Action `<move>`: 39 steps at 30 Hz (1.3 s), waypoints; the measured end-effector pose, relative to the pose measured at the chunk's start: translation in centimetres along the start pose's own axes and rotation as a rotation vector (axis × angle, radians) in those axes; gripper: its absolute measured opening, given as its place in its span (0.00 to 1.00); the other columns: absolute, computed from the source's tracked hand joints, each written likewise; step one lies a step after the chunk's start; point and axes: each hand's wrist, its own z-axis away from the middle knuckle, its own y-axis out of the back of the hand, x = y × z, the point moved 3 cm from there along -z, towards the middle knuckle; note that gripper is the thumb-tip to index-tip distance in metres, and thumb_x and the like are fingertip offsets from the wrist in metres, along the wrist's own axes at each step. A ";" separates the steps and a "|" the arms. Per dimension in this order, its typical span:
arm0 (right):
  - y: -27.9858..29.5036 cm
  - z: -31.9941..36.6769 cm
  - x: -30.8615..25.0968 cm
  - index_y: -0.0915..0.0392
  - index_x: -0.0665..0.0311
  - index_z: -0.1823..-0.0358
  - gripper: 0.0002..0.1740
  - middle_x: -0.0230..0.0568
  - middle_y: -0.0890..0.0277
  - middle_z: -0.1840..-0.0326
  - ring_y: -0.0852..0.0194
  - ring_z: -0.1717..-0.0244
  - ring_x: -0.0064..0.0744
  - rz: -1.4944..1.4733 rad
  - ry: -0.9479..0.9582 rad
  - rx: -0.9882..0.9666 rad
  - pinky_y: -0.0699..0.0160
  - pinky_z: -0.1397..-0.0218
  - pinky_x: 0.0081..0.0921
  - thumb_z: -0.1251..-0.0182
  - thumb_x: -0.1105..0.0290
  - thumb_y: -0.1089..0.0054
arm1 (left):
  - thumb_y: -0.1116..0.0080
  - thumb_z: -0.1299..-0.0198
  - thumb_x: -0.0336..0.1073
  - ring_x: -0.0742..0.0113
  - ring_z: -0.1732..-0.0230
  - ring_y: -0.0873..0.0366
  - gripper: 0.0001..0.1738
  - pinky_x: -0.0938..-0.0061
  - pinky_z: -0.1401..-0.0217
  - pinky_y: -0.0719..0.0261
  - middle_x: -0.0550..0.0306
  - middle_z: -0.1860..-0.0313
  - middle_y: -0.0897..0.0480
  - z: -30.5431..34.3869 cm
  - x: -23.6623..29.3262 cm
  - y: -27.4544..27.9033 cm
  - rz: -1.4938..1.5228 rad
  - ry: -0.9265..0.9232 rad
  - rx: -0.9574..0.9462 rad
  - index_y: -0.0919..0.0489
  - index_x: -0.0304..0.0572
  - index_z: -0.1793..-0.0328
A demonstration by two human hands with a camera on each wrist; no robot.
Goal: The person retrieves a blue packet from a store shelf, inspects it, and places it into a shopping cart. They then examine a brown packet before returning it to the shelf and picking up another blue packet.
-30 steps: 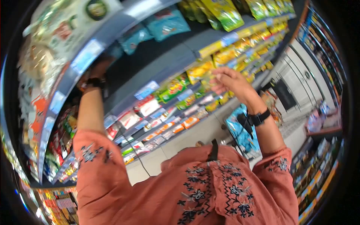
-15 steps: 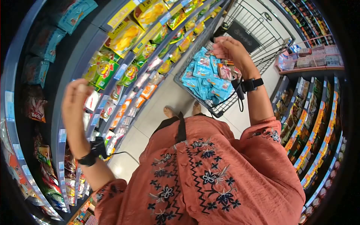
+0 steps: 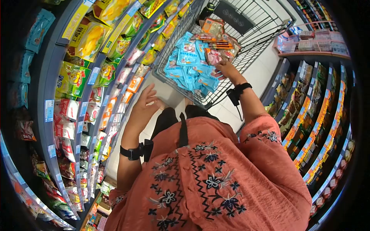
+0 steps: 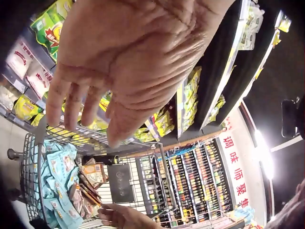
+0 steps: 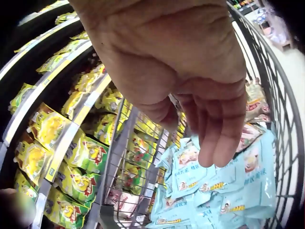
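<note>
In the head view, the right hand (image 3: 230,72) hangs loosely bent over the cart, its fingertips beside a red-pink packet (image 3: 213,56) and light blue packets (image 3: 189,54). The right wrist view has this hand (image 5: 176,67) above the blue packets (image 5: 209,183), nothing visible in it; contact is unclear. The left hand (image 3: 142,111) is empty, fingers loosely spread, between the shelf and the cart. Its palm (image 4: 128,57) fills the top of the left wrist view. Brown packets (image 3: 227,44) lie beside the blue ones in the cart.
The wire cart (image 3: 250,52) has a dark panel (image 3: 233,17) at its far end. Shelves of yellow and green bags (image 3: 73,80) run along the left, with more blue packets (image 3: 38,30) at far left. Another shelf unit (image 3: 308,127) curves along the right.
The left hand has come away from the shelf, down towards the body. The right hand has moved down and lies lower over the cart. The view has turned from the shelf towards the cart.
</note>
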 end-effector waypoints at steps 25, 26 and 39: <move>-3.0 -7.4 10.3 0.27 0.64 0.42 0.16 0.49 0.25 0.55 0.18 0.67 0.47 -0.427 -0.496 0.155 0.12 0.69 0.47 0.29 0.69 0.48 | 0.44 0.29 0.49 0.63 0.45 0.19 0.29 0.71 0.42 0.25 0.49 0.45 0.19 2.9 -1.6 -0.6 0.047 0.257 -0.002 0.29 0.33 0.33; -3.3 -7.9 10.8 0.27 0.63 0.43 0.15 0.48 0.25 0.56 0.19 0.68 0.46 -0.436 -0.503 0.167 0.13 0.69 0.47 0.29 0.69 0.48 | 0.44 0.30 0.48 0.64 0.45 0.19 0.28 0.72 0.42 0.25 0.50 0.46 0.18 3.1 -1.7 -0.6 0.056 0.260 0.004 0.29 0.34 0.33; -3.6 -6.8 9.7 0.26 0.64 0.66 0.08 0.38 0.26 0.77 0.24 0.81 0.35 -0.276 -0.466 0.119 0.17 0.78 0.36 0.32 0.67 0.44 | 0.46 0.28 0.45 0.63 0.45 0.19 0.26 0.71 0.42 0.23 0.48 0.45 0.18 2.8 -1.8 -1.3 0.046 0.273 -0.069 0.29 0.33 0.33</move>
